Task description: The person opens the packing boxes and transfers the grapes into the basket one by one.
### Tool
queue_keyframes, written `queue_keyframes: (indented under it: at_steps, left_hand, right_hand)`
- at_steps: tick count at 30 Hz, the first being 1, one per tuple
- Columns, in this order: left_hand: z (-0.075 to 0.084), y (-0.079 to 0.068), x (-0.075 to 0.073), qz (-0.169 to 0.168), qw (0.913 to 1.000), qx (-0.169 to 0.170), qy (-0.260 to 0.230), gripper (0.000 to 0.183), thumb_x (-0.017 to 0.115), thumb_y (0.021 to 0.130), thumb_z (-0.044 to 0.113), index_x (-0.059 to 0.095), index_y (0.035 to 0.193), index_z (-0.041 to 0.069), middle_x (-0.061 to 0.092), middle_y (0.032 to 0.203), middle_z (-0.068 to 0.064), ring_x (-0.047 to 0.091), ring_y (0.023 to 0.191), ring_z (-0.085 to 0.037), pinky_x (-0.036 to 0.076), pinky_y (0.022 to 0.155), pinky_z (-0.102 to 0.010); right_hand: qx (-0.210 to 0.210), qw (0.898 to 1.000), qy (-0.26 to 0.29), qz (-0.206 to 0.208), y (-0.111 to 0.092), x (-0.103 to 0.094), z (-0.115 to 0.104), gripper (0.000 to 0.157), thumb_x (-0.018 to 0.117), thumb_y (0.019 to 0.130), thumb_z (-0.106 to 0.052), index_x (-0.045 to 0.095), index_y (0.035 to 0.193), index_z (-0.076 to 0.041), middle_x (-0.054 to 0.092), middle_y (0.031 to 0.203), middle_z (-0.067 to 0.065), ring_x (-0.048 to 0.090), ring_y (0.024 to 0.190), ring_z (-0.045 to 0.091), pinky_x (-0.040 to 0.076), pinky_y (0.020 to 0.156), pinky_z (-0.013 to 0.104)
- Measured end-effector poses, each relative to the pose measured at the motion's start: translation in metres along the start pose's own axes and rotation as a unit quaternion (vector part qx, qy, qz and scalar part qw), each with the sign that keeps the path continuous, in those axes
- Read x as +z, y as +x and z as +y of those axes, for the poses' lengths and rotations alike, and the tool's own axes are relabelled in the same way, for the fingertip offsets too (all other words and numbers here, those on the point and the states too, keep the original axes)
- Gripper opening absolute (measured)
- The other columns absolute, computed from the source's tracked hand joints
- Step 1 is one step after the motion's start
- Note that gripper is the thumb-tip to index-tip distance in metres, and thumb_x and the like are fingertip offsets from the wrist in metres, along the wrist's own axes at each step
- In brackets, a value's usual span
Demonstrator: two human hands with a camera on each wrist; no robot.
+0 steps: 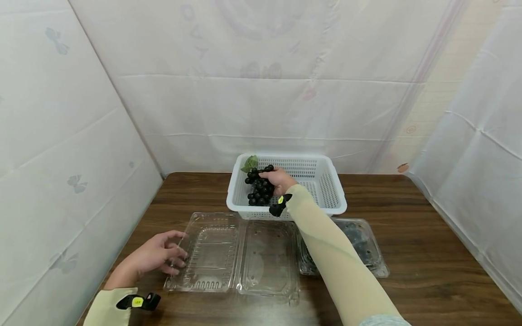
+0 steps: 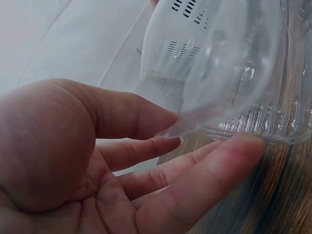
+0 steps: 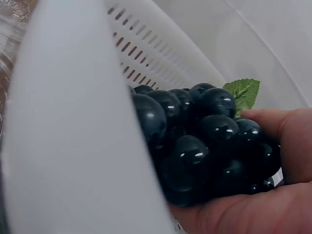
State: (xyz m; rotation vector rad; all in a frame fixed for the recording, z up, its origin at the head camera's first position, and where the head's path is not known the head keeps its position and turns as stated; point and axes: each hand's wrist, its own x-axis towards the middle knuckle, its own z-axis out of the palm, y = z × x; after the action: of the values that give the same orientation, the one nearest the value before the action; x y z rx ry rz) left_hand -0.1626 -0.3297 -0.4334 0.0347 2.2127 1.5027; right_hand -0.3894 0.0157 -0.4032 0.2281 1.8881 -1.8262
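Note:
My right hand (image 1: 281, 180) reaches into a white plastic basket (image 1: 231, 194) and grips a bunch of dark grapes (image 1: 261, 192). In the right wrist view, thumb and fingers lie around the grapes (image 3: 190, 156), and a green leaf (image 3: 243, 92) shows behind them. The basket's near wall (image 3: 73, 136) hides part of the bunch. My left hand (image 1: 159, 253) is at the left edge of an opened clear plastic clamshell box (image 1: 216, 253). Up close in the left wrist view, the thumb and fingers pinch the rim of that box (image 2: 234, 97).
A second clear clamshell box (image 1: 363, 244), shut with dark contents, stands to the right, partly behind my right forearm. The basket stands at the back of the brown wooden table (image 1: 428, 253). White sheeting (image 1: 244, 113) hangs behind and on both sides.

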Motion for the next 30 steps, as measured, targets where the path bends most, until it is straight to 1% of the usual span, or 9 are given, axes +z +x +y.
queue_keyframes:
  at_steps: [2,3,4,7,9,10,22,27,30]
  left_hand:
    - [0.000,0.000,0.000,-0.001,1.0000,0.000,0.000,0.061,0.057,0.102,0.003,0.027,0.152,-0.012,0.070,0.108,-0.023,0.074,0.090,-0.033,0.065,0.069,-0.046]
    - [0.000,0.001,-0.001,-0.002,1.0000,0.001,0.000,0.060,0.056,0.102,0.003,0.027,0.152,-0.012,0.070,0.108,-0.023,0.074,0.090,-0.033,0.065,0.069,-0.047]
    - [0.000,0.001,-0.001,-0.002,1.0000,0.001,0.001,0.059,0.054,0.103,0.002,0.027,0.152,-0.013,0.070,0.108,-0.023,0.074,0.090,-0.033,0.065,0.069,-0.047]
    - [0.001,0.002,-0.001,-0.003,1.0000,0.000,0.000,0.056,0.051,0.104,0.001,0.026,0.153,-0.012,0.070,0.109,-0.023,0.074,0.090,-0.033,0.065,0.070,-0.047]
    - [0.000,0.002,-0.002,-0.004,1.0000,0.001,-0.001,0.056,0.050,0.104,0.001,0.026,0.152,-0.012,0.070,0.109,-0.023,0.074,0.090,-0.033,0.065,0.070,-0.047]
    - [0.000,0.002,-0.002,-0.005,1.0000,0.000,-0.002,0.056,0.050,0.104,0.001,0.026,0.153,-0.012,0.071,0.109,-0.022,0.074,0.090,-0.033,0.065,0.070,-0.047]
    - [0.002,0.003,-0.003,0.005,1.0000,-0.004,0.003,0.056,0.052,0.103,0.001,0.029,0.152,-0.012,0.070,0.108,-0.023,0.074,0.089,-0.032,0.065,0.069,-0.047]
    - [0.001,0.004,-0.002,0.009,0.9999,-0.006,0.008,0.058,0.055,0.101,0.001,0.030,0.151,-0.012,0.070,0.107,-0.022,0.074,0.088,-0.031,0.065,0.069,-0.047]
    - [0.001,0.004,-0.001,0.011,0.9999,-0.008,0.010,0.059,0.058,0.100,0.002,0.030,0.151,-0.012,0.070,0.107,-0.022,0.074,0.087,-0.030,0.065,0.068,-0.046]
  right_hand:
    - [0.003,1.000,-0.025,0.003,0.001,-0.001,0.000,0.085,0.066,0.102,-0.027,0.012,0.166,-0.024,0.008,0.174,0.009,0.051,0.136,0.029,0.048,0.109,0.055]
    - [0.006,0.999,-0.036,0.003,0.001,-0.002,0.000,0.084,0.066,0.102,-0.028,0.012,0.166,-0.024,0.010,0.174,0.009,0.052,0.135,0.028,0.050,0.105,0.053]
    - [0.008,0.999,-0.053,0.003,0.002,-0.003,0.000,0.083,0.066,0.102,-0.030,0.014,0.166,-0.025,0.013,0.173,0.009,0.062,0.103,0.022,0.054,0.089,0.045]
    - [0.014,0.994,-0.105,0.002,0.002,-0.006,-0.001,0.080,0.064,0.102,-0.033,0.015,0.166,-0.027,0.021,0.171,0.010,0.018,0.057,0.013,0.034,0.056,0.034]
    - [0.020,0.991,-0.130,-0.005,0.002,-0.008,-0.001,0.079,0.063,0.103,-0.034,0.015,0.166,-0.028,0.021,0.171,0.010,0.024,0.048,0.009,0.032,0.048,0.028]
    - [0.021,0.989,-0.144,-0.006,0.003,-0.008,-0.002,0.078,0.062,0.103,-0.034,0.015,0.166,-0.028,0.021,0.171,0.011,0.010,0.048,0.011,0.023,0.046,0.029]
    - [0.014,0.970,-0.240,-0.029,-0.003,-0.015,-0.008,0.072,0.054,0.107,-0.032,0.014,0.167,-0.021,0.022,0.171,0.013,0.014,0.049,0.012,0.029,0.054,0.032]
    - [-0.007,0.954,-0.298,-0.034,-0.007,-0.018,-0.009,0.062,0.050,0.108,-0.034,0.028,0.164,-0.017,0.021,0.171,0.012,0.035,0.061,0.005,0.050,0.078,0.038]
    - [-0.008,0.954,-0.296,-0.038,-0.009,-0.019,-0.008,0.059,0.051,0.108,-0.034,0.034,0.161,-0.017,0.018,0.172,0.012,0.064,0.099,0.018,0.051,0.104,0.049]
